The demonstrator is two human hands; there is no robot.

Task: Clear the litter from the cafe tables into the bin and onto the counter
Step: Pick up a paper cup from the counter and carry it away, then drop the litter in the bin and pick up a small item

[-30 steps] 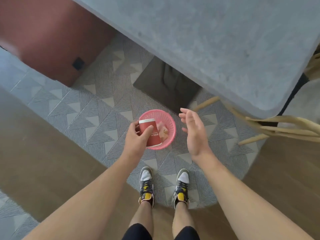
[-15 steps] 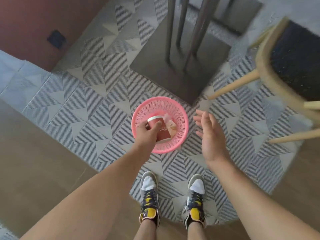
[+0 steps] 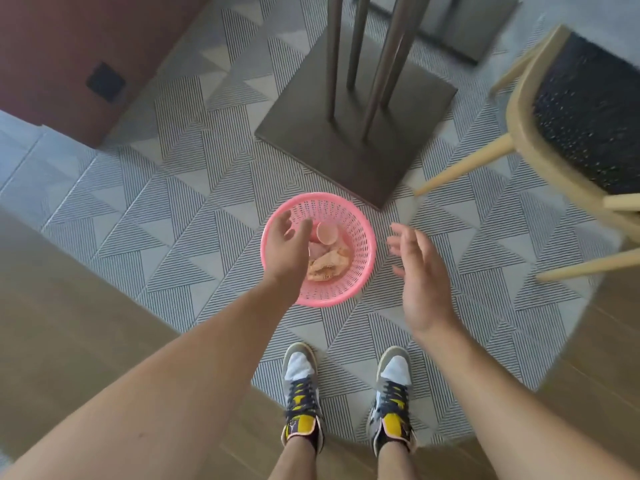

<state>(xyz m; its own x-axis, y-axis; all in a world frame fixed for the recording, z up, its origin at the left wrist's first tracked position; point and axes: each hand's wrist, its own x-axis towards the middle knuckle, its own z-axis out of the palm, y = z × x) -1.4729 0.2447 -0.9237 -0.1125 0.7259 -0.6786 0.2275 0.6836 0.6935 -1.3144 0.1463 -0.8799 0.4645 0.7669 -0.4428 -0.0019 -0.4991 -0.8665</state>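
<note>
One head-worn wide camera looks steeply down from standing height: left hand [image 3: 287, 251] and right hand [image 3: 420, 282] near, bin [image 3: 361, 233] farther below.

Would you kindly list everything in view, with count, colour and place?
bin: one, pink mesh, on the patterned tiles, centre
paper cup: one, red-pink, inside the bin
crumpled paper: tan, inside the bin beside the cup; count unclear
table bases: two, dark square plates, behind the bin, one beyond the other
chair: one, pale wood, black seat, right
wall panel: one, red-brown, upper left
shoes: two, grey and yellow, bottom
left hand: open, above the bin, holding nothing
right hand: open, right of the bin, holding nothing
</note>
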